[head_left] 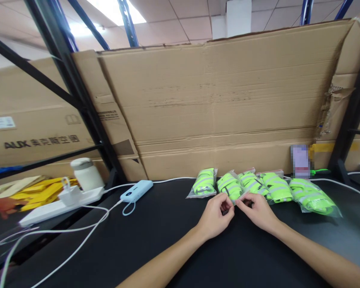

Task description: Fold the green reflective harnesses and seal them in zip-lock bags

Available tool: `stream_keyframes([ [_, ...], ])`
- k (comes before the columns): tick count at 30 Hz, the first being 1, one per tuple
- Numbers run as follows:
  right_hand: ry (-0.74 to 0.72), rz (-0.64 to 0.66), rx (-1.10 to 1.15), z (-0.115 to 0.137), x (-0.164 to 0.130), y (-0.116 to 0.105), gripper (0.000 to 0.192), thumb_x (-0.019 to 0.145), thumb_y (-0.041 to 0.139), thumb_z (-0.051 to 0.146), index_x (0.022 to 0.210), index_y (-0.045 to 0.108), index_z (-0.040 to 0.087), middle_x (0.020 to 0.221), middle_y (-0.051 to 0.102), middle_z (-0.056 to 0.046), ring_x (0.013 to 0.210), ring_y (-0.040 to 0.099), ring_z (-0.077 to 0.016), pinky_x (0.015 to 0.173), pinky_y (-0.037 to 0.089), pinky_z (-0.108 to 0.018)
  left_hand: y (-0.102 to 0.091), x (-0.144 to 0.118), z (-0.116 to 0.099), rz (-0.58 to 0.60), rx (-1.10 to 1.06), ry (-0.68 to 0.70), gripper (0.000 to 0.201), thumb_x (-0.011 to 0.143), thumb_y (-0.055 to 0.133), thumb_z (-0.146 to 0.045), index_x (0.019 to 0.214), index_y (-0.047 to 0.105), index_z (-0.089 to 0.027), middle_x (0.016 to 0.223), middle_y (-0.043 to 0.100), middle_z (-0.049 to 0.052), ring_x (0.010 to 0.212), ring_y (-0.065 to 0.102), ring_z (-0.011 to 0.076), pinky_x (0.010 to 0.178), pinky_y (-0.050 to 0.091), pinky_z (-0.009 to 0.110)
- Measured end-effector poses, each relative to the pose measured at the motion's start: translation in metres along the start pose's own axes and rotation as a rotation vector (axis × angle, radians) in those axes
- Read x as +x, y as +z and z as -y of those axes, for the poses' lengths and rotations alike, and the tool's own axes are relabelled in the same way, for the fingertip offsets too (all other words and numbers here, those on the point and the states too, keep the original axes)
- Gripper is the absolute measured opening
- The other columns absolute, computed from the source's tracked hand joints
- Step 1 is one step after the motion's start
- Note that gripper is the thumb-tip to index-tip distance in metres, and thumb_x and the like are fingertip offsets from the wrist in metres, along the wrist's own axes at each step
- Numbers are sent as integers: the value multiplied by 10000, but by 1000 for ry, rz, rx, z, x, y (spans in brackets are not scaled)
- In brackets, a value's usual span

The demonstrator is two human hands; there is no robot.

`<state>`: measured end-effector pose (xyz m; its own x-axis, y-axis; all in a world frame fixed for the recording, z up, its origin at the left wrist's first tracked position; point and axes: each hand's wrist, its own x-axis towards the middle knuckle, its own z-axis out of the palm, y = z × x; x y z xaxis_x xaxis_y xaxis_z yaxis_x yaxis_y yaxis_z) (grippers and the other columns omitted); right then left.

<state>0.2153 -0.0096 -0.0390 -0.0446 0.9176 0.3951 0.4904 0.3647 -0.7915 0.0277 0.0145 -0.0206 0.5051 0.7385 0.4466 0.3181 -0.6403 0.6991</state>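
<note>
Several clear plastic bags packed with neon green reflective straps lie in a row along the back of the black table. My left hand [217, 216] and my right hand [259, 212] meet at the near edge of the second bag from the left [230, 185]. Fingers of both hands are pinched together on its plastic edge, and part of that edge is hidden by them. Left of it lies another bag [204, 182], apart from my hands. Beyond my right hand are a middle bag [252, 182], a further bag [276, 187] and the rightmost bag [312, 196].
A cardboard wall [213, 100] rises behind the black table [168, 244]. To the left are a light blue power bank [137, 191], white cables, a power strip [54, 208], a white bottle [87, 175] and yellow packets [42, 192]. A phone [301, 162] leans at the back right.
</note>
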Motion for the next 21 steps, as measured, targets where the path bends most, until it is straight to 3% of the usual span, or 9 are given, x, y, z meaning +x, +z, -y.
stream_keyframes([
  [9, -145, -7, 13, 3, -2, 0, 249, 904, 607, 352, 763, 734, 190, 739, 663, -44, 626, 569, -165, 528, 413, -253, -4, -3, 1, 54, 157, 91, 90, 890, 573, -221, 815, 528, -196, 792, 522, -9, 724, 502, 140, 671, 427, 251],
  [21, -123, 20, 57, 3, -1, -1, 286, 945, 608, 418, 799, 719, 199, 819, 660, -46, 743, 608, -185, 576, 445, -264, -10, -1, -2, 117, 214, 136, 95, 948, 489, -212, 854, 500, -200, 830, 524, 4, 750, 515, 151, 693, 436, 268],
])
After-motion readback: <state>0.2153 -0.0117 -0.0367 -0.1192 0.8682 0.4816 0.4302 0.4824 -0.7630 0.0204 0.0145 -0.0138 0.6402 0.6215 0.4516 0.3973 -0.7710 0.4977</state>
